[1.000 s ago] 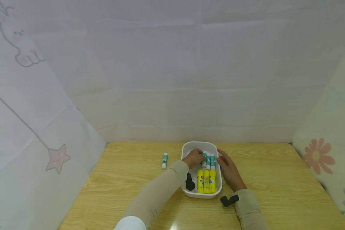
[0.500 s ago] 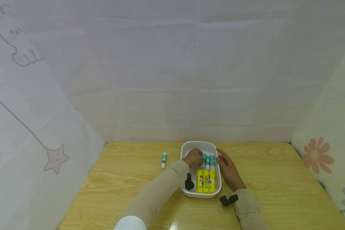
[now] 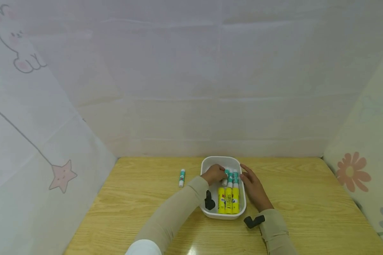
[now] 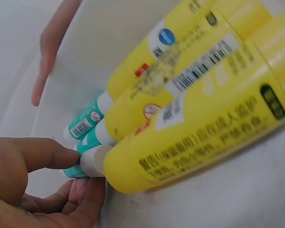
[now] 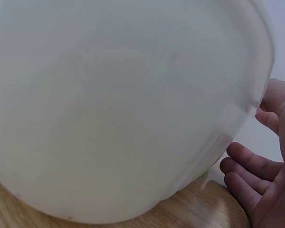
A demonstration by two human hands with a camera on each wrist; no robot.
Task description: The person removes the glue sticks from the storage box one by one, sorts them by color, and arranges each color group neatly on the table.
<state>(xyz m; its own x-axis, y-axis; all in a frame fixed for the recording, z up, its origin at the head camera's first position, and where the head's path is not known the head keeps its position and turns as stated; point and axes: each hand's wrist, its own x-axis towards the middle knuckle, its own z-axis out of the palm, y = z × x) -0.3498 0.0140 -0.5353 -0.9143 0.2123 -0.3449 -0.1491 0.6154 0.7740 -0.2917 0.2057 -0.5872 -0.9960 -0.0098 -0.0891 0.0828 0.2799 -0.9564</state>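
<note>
In the head view, a white plastic bin holds glue sticks in two rows. My left hand reaches inside and pinches a teal-and-white glue stick between thumb and finger, its end touching a yellow glue stick. Two more teal glue sticks lie to its right. Nearer me, three yellow glue sticks lie side by side. My right hand rests against the bin's right side, fingers relaxed; the right wrist view shows several fingertips close by the outer wall.
Another teal-and-white glue stick lies on the wooden table, left of the bin. A pale cloth backdrop rises behind the table's far edge. Black wrist-camera mounts sit at both wrists.
</note>
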